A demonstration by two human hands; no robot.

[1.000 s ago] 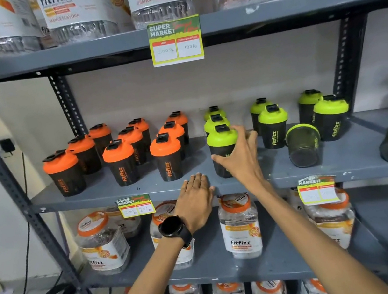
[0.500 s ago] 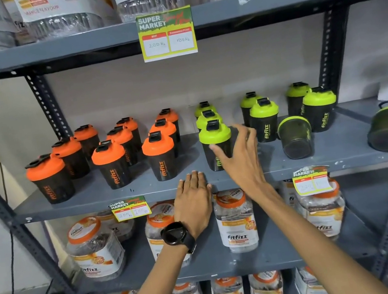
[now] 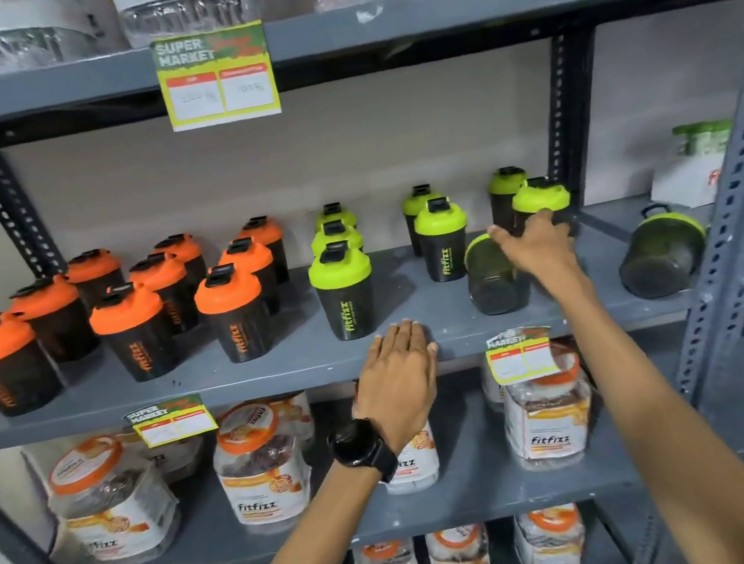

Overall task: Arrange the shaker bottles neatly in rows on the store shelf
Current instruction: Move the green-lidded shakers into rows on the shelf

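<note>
On the grey middle shelf [image 3: 441, 334], orange-lid shaker bottles [image 3: 231, 313] stand in three rows at the left. Green-lid shaker bottles [image 3: 344, 288] stand in rows at the centre and right. One green-lid bottle [image 3: 490, 285] lies on its side with its base facing me. My right hand [image 3: 542, 247] reaches over it, fingers spread, fingertips against the front right upright green-lid bottle [image 3: 540, 196]; it grips nothing. My left hand [image 3: 399, 375], a black watch on its wrist, rests flat on the shelf's front edge.
Another dark bottle [image 3: 662, 248] lies on its side further right, beside the perforated upright post [image 3: 730, 156]. Fitfizz jars [image 3: 263, 469] fill the shelf below, and more jars stand on the shelf above. Price tags [image 3: 217, 77] hang from the shelf edges. Cables lie on the floor at the lower left.
My right hand has left the front centre green-lid bottle and moved right to the right-hand green bottles. My view has shifted right. The left hand stays on the shelf edge.
</note>
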